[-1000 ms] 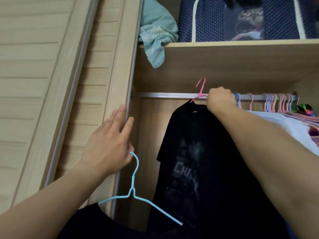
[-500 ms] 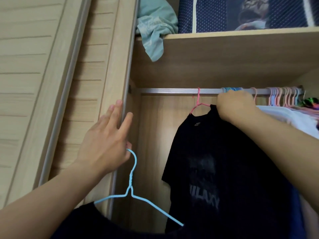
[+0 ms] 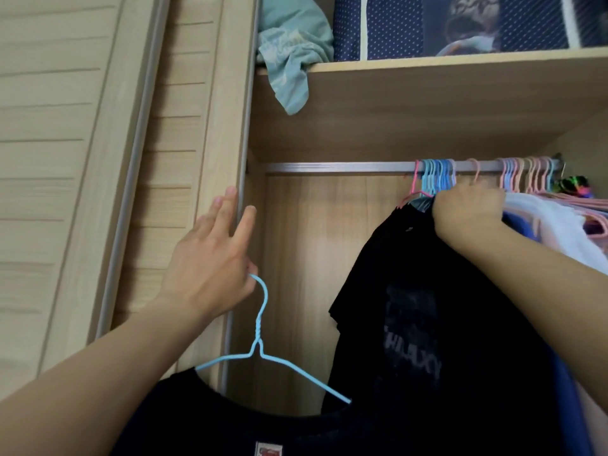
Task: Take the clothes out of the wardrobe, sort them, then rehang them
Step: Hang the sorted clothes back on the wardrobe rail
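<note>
My left hand is raised by the wardrobe's door edge, fingers straight, with the hook of a blue wire hanger caught at the thumb. On that hanger hangs a black garment at the bottom of the view. My right hand grips the shoulder of a black printed T-shirt, just under the rail. This T-shirt hangs from the rail on a pink hanger, pressed against a bunch of blue hangers.
White and blue clothes and several pink hangers crowd the rail's right end. On the shelf above lie a teal cloth and a navy dotted storage box. The slatted sliding door is at the left.
My right hand hooked the pink hanger onto the rail, then slid the black T-shirt to the right against the other hangers. My left hand has stayed at the door edge.
</note>
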Action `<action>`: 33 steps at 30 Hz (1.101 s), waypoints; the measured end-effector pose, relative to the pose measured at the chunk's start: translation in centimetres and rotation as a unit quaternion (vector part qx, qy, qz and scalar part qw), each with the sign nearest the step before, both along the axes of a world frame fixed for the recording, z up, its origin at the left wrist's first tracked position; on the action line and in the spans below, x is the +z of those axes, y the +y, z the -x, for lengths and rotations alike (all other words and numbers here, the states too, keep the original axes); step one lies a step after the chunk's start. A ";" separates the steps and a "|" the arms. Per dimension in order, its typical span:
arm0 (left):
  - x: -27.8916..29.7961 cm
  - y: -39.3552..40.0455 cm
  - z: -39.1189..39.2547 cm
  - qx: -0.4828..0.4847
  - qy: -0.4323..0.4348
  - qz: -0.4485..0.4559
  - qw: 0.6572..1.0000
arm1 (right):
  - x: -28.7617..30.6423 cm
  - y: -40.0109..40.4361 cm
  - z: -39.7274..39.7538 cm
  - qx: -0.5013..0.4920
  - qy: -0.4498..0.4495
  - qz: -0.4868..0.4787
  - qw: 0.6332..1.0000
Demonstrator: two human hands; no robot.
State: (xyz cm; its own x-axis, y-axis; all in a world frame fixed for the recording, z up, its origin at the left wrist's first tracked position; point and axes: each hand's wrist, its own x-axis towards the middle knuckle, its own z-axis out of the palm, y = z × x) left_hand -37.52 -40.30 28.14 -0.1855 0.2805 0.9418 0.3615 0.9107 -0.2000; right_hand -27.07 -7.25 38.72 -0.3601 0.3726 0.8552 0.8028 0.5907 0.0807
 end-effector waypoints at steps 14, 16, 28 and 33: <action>1.3 -1.2 -2.2 -0.039 -0.051 -0.043 0.997 | -25.0 -7.0 -5.7 0.601 -0.105 0.306 0.731; 1.1 -1.5 -2.2 -0.043 -0.049 -0.042 0.997 | -25.4 -6.2 -6.4 0.587 -0.087 0.285 0.752; -0.7 1.5 -1.0 -0.050 -0.072 -0.022 0.996 | -18.6 -0.7 -11.8 0.467 0.102 0.243 0.844; -2.2 -0.1 0.9 -0.048 -0.027 0.031 0.998 | -14.2 1.1 -15.3 0.372 0.054 0.281 0.883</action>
State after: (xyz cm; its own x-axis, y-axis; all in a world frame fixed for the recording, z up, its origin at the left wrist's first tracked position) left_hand -38.41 -40.42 25.96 -0.2045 0.3564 0.9117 0.4590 0.8575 -0.2322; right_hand -11.81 -6.13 24.54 -0.6121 0.4437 0.6546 0.1618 0.8805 -0.4456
